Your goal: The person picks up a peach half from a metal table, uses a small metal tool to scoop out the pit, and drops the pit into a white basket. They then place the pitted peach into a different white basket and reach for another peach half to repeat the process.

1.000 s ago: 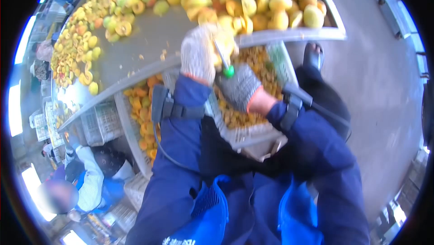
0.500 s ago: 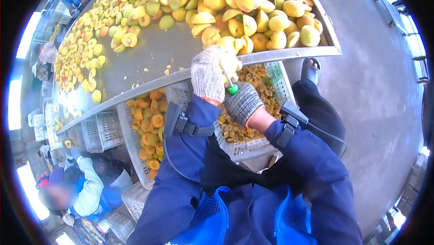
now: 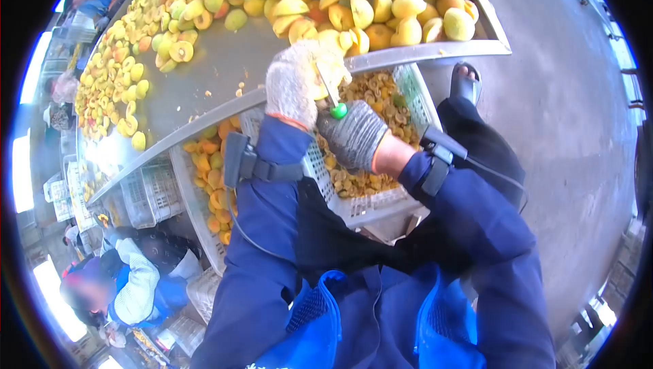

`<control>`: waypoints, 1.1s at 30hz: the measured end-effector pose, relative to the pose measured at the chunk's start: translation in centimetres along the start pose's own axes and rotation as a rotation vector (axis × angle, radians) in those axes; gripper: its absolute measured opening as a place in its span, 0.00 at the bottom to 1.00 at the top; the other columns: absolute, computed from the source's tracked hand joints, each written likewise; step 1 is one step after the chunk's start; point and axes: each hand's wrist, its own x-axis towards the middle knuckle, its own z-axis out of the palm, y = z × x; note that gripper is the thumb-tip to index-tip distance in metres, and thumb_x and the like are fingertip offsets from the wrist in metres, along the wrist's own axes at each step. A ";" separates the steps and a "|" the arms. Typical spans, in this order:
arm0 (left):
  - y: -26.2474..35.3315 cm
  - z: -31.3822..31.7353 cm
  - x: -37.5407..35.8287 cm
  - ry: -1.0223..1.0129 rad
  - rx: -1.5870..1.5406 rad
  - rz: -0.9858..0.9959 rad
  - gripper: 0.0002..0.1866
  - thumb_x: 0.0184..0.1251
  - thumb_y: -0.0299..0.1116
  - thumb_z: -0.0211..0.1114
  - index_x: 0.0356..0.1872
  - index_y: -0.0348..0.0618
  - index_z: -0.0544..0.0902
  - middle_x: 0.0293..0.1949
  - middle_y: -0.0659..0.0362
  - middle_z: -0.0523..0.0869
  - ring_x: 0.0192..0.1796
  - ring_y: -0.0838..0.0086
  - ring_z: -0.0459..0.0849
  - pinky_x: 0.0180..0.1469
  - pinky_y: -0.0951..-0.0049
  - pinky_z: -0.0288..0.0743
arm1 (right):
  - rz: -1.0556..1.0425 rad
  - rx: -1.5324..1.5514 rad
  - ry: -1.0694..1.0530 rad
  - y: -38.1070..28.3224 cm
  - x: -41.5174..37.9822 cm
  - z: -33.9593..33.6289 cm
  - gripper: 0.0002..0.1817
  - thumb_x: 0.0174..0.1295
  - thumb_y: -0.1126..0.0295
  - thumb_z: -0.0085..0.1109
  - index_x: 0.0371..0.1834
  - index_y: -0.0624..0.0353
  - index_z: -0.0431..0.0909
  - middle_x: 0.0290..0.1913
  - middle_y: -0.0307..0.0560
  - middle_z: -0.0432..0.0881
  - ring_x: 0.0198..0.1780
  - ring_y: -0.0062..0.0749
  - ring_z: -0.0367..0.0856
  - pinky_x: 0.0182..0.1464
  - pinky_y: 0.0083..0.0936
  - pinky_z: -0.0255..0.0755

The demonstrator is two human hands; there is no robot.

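A green-ended tool (image 3: 338, 110) is held just in front of the near edge of the metal desk (image 3: 216, 53); its thin shaft is directed into a blurred yellow piece of fruit (image 3: 333, 75), also at that edge, though whether the flesh is pierced cannot be told; by the white-gloved left hand (image 3: 291, 88) the fruit is gripped, its fingers curled about it, their exact placing lost in blur; by the grey-gloved right hand (image 3: 354, 136) the tool is clasped near its green end, the fingers folded closed around it; on the desk, beyond the hands, cut fruit (image 3: 360, 8) is heaped, and a trail of it is spread towards the desk's left end; below the desk's near edge, a white crate (image 3: 371, 208) is filled with small scraps; farther left below the desk, orange fruit (image 3: 219, 218) is piled in a second crate (image 3: 192, 209); in front of the desk's right end, a sandalled foot (image 3: 466, 85) is planted on the floor (image 3: 551, 165); in front of its left part, another person (image 3: 139, 291) is seen.
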 end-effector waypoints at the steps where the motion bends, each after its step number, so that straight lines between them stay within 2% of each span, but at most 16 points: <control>1: -0.4 0.3 0.4 0.087 -0.171 -0.092 0.11 0.65 0.34 0.64 0.40 0.35 0.83 0.30 0.52 0.87 0.30 0.66 0.87 0.35 0.69 0.83 | 0.028 -0.084 0.108 0.2 0.3 0.6 0.14 0.56 0.67 0.57 0.45 0.60 0.77 0.32 0.51 0.81 0.36 0.49 0.83 0.36 0.43 0.75; 2: 0.3 0.3 0.6 0.064 -0.257 -0.215 0.12 0.64 0.34 0.64 0.41 0.35 0.84 0.30 0.54 0.87 0.30 0.66 0.86 0.35 0.69 0.82 | 0.053 -0.113 0.153 0.1 0.8 0.6 0.13 0.61 0.69 0.51 0.46 0.62 0.78 0.34 0.53 0.82 0.37 0.50 0.83 0.38 0.43 0.76; 3: 1.0 0.1 0.7 0.070 -0.259 -0.200 0.12 0.64 0.34 0.64 0.41 0.35 0.84 0.30 0.54 0.87 0.30 0.66 0.86 0.35 0.69 0.82 | 0.095 -0.093 0.089 0.1 0.7 0.5 0.13 0.62 0.69 0.51 0.46 0.60 0.78 0.35 0.54 0.82 0.37 0.50 0.83 0.40 0.43 0.77; 5: 2.3 -0.3 0.3 0.040 0.335 0.134 0.10 0.66 0.33 0.62 0.39 0.35 0.84 0.31 0.54 0.86 0.30 0.67 0.86 0.33 0.69 0.82 | 0.147 -0.092 0.122 0.4 0.5 1.4 0.13 0.63 0.69 0.50 0.47 0.60 0.79 0.34 0.53 0.82 0.37 0.50 0.83 0.40 0.43 0.77; 6: 2.9 -0.2 0.1 0.044 0.336 0.137 0.10 0.66 0.33 0.62 0.39 0.35 0.84 0.31 0.54 0.86 0.30 0.67 0.86 0.33 0.69 0.82 | 0.143 -0.096 0.124 0.6 0.4 2.0 0.13 0.63 0.69 0.50 0.47 0.60 0.79 0.34 0.53 0.82 0.37 0.50 0.83 0.40 0.43 0.77; 8: 3.8 0.3 -0.3 0.194 -0.188 -0.174 0.12 0.68 0.35 0.62 0.42 0.36 0.81 0.34 0.50 0.86 0.33 0.62 0.87 0.36 0.65 0.83 | 0.478 0.385 0.212 1.0 0.3 2.7 0.14 0.67 0.65 0.54 0.48 0.62 0.78 0.33 0.57 0.82 0.37 0.53 0.84 0.39 0.44 0.77; 9: 4.0 0.2 -0.2 0.266 -0.453 -0.326 0.13 0.69 0.36 0.62 0.44 0.36 0.79 0.36 0.48 0.86 0.34 0.59 0.87 0.37 0.63 0.84 | 0.471 0.382 0.213 0.4 0.2 1.1 0.14 0.67 0.65 0.54 0.48 0.62 0.78 0.33 0.57 0.82 0.37 0.53 0.84 0.39 0.44 0.77; 10: 1.5 -1.2 0.4 0.138 -0.910 -0.395 0.14 0.71 0.37 0.59 0.47 0.36 0.77 0.36 0.45 0.85 0.38 0.56 0.88 0.40 0.61 0.85 | 0.552 0.512 0.289 -0.3 -0.1 -0.7 0.20 0.67 0.56 0.57 0.47 0.64 0.77 0.31 0.61 0.82 0.36 0.58 0.83 0.37 0.48 0.76; 11: 2.3 -0.8 0.8 0.144 -0.911 -0.384 0.14 0.71 0.37 0.59 0.47 0.36 0.77 0.36 0.45 0.85 0.38 0.56 0.88 0.40 0.61 0.85 | 0.631 0.643 0.363 -0.7 -0.3 -1.8 0.27 0.67 0.48 0.59 0.45 0.67 0.76 0.28 0.65 0.82 0.35 0.63 0.83 0.35 0.51 0.76; 13: 4.5 0.9 1.2 0.382 -0.924 -0.506 0.19 0.72 0.44 0.51 0.46 0.37 0.79 0.34 0.50 0.86 0.28 0.64 0.86 0.22 0.71 0.76 | 0.556 0.557 0.460 0.0 -0.9 -1.5 0.28 0.67 0.46 0.59 0.44 0.67 0.76 0.27 0.65 0.82 0.33 0.63 0.83 0.33 0.50 0.76; 14: 3.8 -0.1 1.0 0.205 -0.906 -0.476 0.20 0.71 0.45 0.51 0.47 0.36 0.79 0.34 0.49 0.87 0.31 0.62 0.87 0.24 0.69 0.79 | 0.531 0.470 0.419 0.0 -1.2 -2.2 0.29 0.67 0.45 0.59 0.44 0.67 0.77 0.27 0.65 0.82 0.33 0.63 0.83 0.33 0.50 0.76; 21: 3.8 0.6 0.5 0.259 -0.864 -0.534 0.21 0.70 0.46 0.52 0.46 0.37 0.80 0.35 0.49 0.87 0.29 0.67 0.86 0.21 0.75 0.74 | 0.499 0.281 0.322 0.7 -1.6 -2.9 0.26 0.69 0.46 0.57 0.38 0.64 0.77 0.26 0.63 0.82 0.31 0.61 0.83 0.32 0.51 0.75; 24: 3.2 0.1 0.1 0.092 -0.689 -0.418 0.21 0.71 0.46 0.52 0.46 0.36 0.81 0.37 0.48 0.88 0.32 0.66 0.86 0.23 0.73 0.77 | 0.537 0.257 0.316 0.8 -1.7 -2.6 0.25 0.69 0.47 0.57 0.38 0.63 0.77 0.26 0.62 0.82 0.30 0.61 0.83 0.32 0.51 0.75; 26: 3.3 0.4 0.0 0.056 -0.612 -0.355 0.11 0.64 0.35 0.66 0.40 0.38 0.86 0.36 0.52 0.88 0.36 0.66 0.87 0.35 0.72 0.80 | 0.530 0.252 0.275 0.7 -1.6 -2.9 0.24 0.68 0.47 0.58 0.39 0.62 0.77 0.26 0.61 0.82 0.30 0.60 0.83 0.33 0.51 0.75; 29: 2.0 0.7 0.2 0.054 -0.449 -0.206 0.08 0.55 0.34 0.70 0.33 0.43 0.90 0.35 0.55 0.89 0.37 0.64 0.86 0.41 0.68 0.80 | 0.499 0.255 0.330 0.2 -1.7 -3.1 0.21 0.66 0.52 0.63 0.36 0.63 0.78 0.24 0.62 0.81 0.30 0.60 0.83 0.31 0.48 0.75; 33: 1.7 0.7 0.0 0.115 -0.457 -0.304 0.06 0.50 0.33 0.71 0.29 0.48 0.91 0.34 0.57 0.89 0.39 0.64 0.86 0.46 0.64 0.78 | 0.542 0.276 0.194 0.3 -1.5 -3.4 0.26 0.67 0.45 0.58 0.39 0.62 0.77 0.26 0.61 0.83 0.32 0.59 0.84 0.35 0.50 0.77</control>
